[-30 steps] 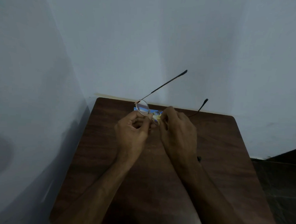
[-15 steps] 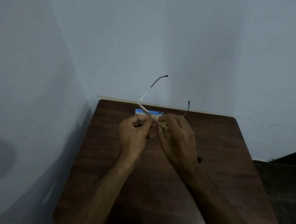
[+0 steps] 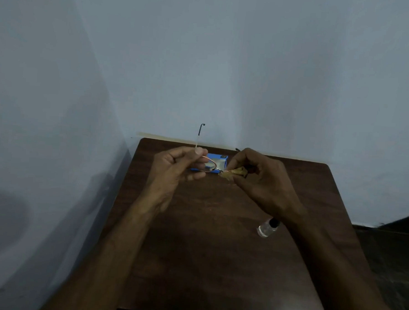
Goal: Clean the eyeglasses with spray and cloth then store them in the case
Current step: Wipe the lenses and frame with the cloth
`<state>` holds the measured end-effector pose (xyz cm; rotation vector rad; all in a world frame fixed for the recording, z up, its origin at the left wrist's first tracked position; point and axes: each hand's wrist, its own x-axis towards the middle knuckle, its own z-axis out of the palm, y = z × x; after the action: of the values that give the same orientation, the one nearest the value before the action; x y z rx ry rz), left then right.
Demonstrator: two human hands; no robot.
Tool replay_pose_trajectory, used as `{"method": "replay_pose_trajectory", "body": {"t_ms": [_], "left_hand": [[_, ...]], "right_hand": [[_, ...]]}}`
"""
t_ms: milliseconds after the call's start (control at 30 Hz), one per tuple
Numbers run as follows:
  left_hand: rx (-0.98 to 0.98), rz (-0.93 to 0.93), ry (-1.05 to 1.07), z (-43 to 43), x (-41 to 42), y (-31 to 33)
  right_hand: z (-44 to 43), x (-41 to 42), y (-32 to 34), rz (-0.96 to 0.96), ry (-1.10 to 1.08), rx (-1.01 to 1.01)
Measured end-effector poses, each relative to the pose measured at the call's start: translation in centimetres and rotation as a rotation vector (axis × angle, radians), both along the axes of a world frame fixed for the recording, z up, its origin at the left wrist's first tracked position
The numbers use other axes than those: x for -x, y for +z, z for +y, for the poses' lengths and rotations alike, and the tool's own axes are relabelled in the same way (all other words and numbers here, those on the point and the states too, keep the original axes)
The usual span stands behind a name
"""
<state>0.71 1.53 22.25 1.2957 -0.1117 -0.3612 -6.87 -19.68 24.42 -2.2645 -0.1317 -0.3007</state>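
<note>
Looking down from the head view, the dark wooden counter [image 3: 217,262] fills the lower middle, pushed into a corner of pale blue-grey walls [image 3: 227,61]. A blue case [image 3: 216,161] lies flat near the counter's far edge, partly hidden behind the glasses and both hands. A small clear spray bottle [image 3: 267,228] with a dark cap lies on the counter by the right wrist, well apart from the case and half tucked under the forearm. A thin pale strip [image 3: 171,138] runs along the wall base behind the counter.

The left hand [image 3: 176,168] is curled, thumb and fingers pinching the glasses [image 3: 207,163] at the left rim and temple; that temple rises straight up past the thumb, its dark tip showing against the wall. The right hand [image 3: 263,179] is closed, pinching a yellowish cloth [image 3: 235,173] around the other lens, which it hides almost entirely. The glasses are held above the counter, in front of the case.

Against the frame half a second ago, the hands have drawn apart, the frame has turned so the copper rim loop faces the camera, the raised temple stands more upright, and the bottle is now uncovered beside the right wrist.
</note>
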Motion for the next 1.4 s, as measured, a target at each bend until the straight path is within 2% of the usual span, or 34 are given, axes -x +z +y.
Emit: {"method": "replay_pose_trajectory", "body": {"t_ms": [133,233,300,367,467,667,833,1000,1167,1300,1400], "left_hand": [[0.076,0.123,0.055,-0.3,0.7,-0.6],[0.123,0.214,0.122,-1.1,1.4,-0.9],[0.144,0.229,0.159,-1.6,1.7,-0.8],[0.178,0.233,0.187,-2.0,2.0,-0.7],[0.212,0.233,0.229,-2.8,2.4,-0.6],[0.225,0.265,0.285,-4.2,3.2,-0.9],[0.26,0.289,0.301,-4.4,3.5,-1.3],[0.286,0.307,0.298,-4.3,3.2,-1.5],[0.31,0.297,0.3,-3.9,2.5,-2.0],[0.351,0.293,0.303,-3.7,2.0,-2.2],[0.332,0.276,0.297,-3.5,1.5,-2.5]], "right_hand": [[-0.4,-0.1,0.2,-0.03,-0.025,-0.117],[0.3,0.4,0.1,-0.156,-0.139,-0.104],[1.1,0.9,-0.1,-0.261,-0.232,0.008],[2.0,1.3,-0.6,-0.382,-0.302,0.218],[2.7,1.6,-1.1,-0.495,-0.327,0.437],[4.8,1.8,-1.8,-0.374,-0.329,0.281],[4.0,0.9,-2.0,-0.381,-0.441,0.344],[5.0,0.7,-2.0,-0.326,-0.356,0.203],[4.4,-0.4,-2.3,-0.308,-0.443,0.226],[5.3,-0.3,-2.6,-0.282,-0.323,0.081],[4.7,-1.2,-2.8,-0.276,-0.404,0.139]]}}
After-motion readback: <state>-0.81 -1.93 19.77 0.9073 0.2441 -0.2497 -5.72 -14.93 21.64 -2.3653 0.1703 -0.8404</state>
